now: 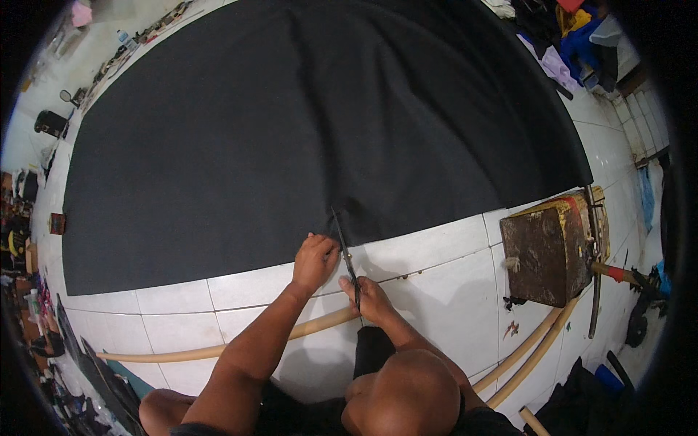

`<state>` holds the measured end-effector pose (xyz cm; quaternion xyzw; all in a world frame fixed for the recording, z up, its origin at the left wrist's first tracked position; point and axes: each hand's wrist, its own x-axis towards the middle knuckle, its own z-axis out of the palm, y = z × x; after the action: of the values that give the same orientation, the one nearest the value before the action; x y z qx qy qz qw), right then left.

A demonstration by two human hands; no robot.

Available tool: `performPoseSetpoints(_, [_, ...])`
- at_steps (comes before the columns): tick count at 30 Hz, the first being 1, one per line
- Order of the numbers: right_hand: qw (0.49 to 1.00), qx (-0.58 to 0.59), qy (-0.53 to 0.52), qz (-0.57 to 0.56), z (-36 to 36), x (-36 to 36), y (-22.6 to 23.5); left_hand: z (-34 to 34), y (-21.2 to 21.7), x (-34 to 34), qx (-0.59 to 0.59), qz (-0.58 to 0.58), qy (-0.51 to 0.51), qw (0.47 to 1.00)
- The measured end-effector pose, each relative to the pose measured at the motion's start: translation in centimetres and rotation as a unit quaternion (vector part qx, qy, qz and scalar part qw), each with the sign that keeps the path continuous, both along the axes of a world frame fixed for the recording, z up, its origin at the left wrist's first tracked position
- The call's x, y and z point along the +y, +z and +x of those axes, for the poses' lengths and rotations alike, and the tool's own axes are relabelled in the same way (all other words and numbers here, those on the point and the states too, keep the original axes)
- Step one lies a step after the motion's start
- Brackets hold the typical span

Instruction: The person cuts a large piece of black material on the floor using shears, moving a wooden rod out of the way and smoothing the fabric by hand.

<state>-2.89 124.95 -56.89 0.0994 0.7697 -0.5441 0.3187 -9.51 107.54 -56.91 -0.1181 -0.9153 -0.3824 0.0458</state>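
Reaching with both bare forearms to the near edge of a broad sheet of black fabric [196,160], spread over a white tiled floor [443,291], smooth along its left half and rumpled into long folds toward its right. Gripping dark long-bladed scissors [347,254] in the right hand [374,299], with fingers closed around the handles just off the fabric's near edge and with blades pointing inward across that edge. Holding the left hand [317,261] at the same edge, just left of the blades, with fingers curled inward; impossible to tell whether pinching any cloth.

Also seen: off the fabric's near right corner, a scuffed brown block [542,254] with a yellowed side; on the near side of the fabric, a long tan pole [320,325] passing beneath the left forearm, with two tan poles [529,349] farther right; just off the fabric's left edge, a small red box [57,223]; beyond its far right edge, a jumble of clothes [574,54] in blue, yellow and lilac.
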Motion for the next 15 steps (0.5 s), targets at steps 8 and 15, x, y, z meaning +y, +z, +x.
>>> performPoseSetpoints(8, [0.996,0.082,-0.031,-0.002,0.9,-0.2,-1.4,0.2,-0.3,-0.3,-0.007,0.0,-0.002,1.0])
performPoseSetpoints(15, [0.996,0.063,-0.053,-0.047,-3.7,-1.1,-0.9,-0.1,-0.4,-0.6,-0.036,-0.007,-0.014,0.999])
